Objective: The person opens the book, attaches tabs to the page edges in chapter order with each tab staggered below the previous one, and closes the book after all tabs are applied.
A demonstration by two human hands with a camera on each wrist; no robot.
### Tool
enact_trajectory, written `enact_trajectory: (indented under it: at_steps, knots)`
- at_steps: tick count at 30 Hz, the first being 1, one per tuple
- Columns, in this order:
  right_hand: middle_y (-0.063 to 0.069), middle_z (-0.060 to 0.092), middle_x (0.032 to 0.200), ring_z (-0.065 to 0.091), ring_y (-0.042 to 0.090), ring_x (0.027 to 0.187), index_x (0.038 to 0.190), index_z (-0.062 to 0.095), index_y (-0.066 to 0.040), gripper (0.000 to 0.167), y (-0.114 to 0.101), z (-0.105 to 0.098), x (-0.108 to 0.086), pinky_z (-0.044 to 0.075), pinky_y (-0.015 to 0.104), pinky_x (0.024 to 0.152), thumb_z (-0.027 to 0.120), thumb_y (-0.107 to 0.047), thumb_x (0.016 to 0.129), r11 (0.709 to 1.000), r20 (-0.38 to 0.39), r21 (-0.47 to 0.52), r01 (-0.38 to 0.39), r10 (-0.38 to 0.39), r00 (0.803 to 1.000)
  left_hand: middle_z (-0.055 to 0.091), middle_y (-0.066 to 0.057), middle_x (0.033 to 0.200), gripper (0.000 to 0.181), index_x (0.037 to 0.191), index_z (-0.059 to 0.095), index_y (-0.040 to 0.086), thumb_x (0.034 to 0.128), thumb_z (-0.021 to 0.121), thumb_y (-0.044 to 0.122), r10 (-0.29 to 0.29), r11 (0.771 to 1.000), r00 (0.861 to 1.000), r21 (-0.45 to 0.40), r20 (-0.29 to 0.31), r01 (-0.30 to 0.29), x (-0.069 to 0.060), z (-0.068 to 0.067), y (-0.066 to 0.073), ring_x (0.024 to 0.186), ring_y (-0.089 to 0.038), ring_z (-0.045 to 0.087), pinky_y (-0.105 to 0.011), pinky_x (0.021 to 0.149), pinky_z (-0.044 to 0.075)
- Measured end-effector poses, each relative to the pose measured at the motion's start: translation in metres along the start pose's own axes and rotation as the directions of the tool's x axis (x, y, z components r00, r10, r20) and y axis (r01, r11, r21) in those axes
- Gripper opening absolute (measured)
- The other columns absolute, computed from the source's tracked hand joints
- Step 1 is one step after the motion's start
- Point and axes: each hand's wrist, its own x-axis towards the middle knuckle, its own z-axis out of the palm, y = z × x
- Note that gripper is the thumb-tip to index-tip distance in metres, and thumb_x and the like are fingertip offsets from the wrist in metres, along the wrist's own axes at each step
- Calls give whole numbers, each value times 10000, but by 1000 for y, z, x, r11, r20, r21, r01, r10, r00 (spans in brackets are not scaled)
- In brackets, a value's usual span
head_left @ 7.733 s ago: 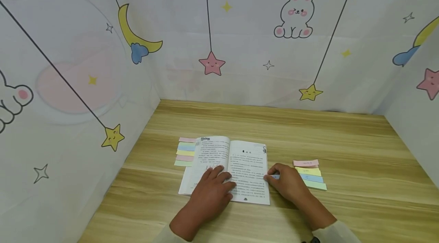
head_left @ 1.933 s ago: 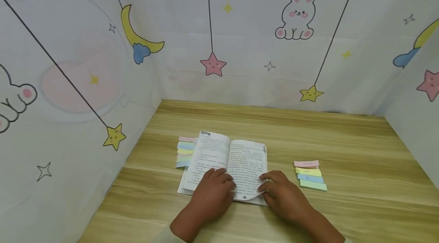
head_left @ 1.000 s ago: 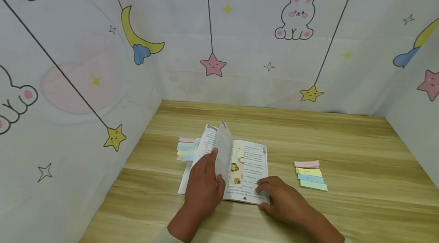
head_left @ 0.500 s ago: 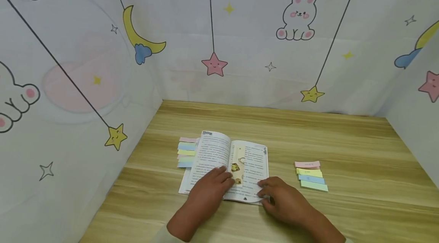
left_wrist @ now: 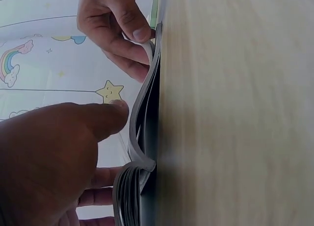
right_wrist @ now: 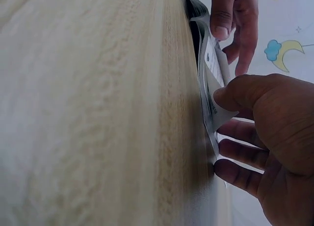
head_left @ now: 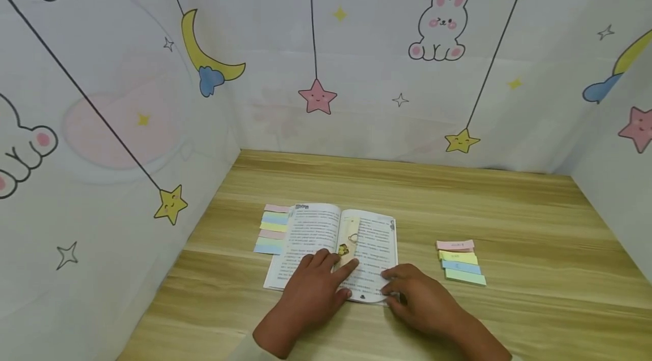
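Observation:
An open book (head_left: 377, 242) of printed pages lies on the wooden table. My left hand (head_left: 316, 287) rests on it across the lower left page and the spine, fingers fairly straight. At the lower right corner, my right hand (head_left: 420, 296) pinches a page (right_wrist: 218, 101) between thumb and fingers; the right wrist view shows that corner curling up. Near the spine on the right page is a pale strip (head_left: 350, 236) with food pictures; whether it is loose or printed, I cannot tell. Coloured sticky tabs (head_left: 273, 227) stick out past the book's left edge.
To the right of the book lie sticky-note strips (head_left: 460, 263) in pink, yellow, blue and green, some with writing. A patterned cloth wall (head_left: 377, 123) encloses the table (head_left: 535, 225) at the back and both sides.
Earlier, my right hand held a blue strip at the book's right edge. Since then pages have been turned leftwards and the pictured strip has appeared. My left hand has flattened the left page.

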Motion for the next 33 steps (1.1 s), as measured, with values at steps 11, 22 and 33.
enact_trajectory:
  at_steps: [11, 22, 33]
  knots:
    - [-11, 662, 1259, 601, 200, 1196, 979, 808, -175, 96, -1, 1, 0, 547, 404, 951, 791, -183, 885, 1000, -10, 5, 7, -7, 1000, 630, -8, 1198, 420, 1390, 638, 202, 982, 678, 296, -26, 1000, 998, -1, -63, 26, 3, 0, 2, 1155, -221, 527, -410, 941, 514]
    - [-27, 686, 1188, 620, 185, 1144, 931, 804, -171, 85, 0, 1, 0, 564, 382, 908, 825, -148, 852, 998, -77, -37, 54, -56, 995, 580, -70, 1379, 499, 1413, 586, 79, 979, 647, 318, -49, 998, 999, -43, -23, 48, 4, -5, 3, 1271, -250, 516, -424, 1015, 493]
    - [-86, 688, 1108, 591, 146, 1131, 799, 741, -227, 294, -3, -4, 9, 533, 297, 867, 956, -86, 656, 980, -388, -75, 182, -197, 900, 568, -80, 1403, 776, 1436, 570, 100, 897, 669, 651, -48, 998, 999, -36, -12, 48, 3, -3, 4, 1297, -275, 493, -462, 1053, 457]
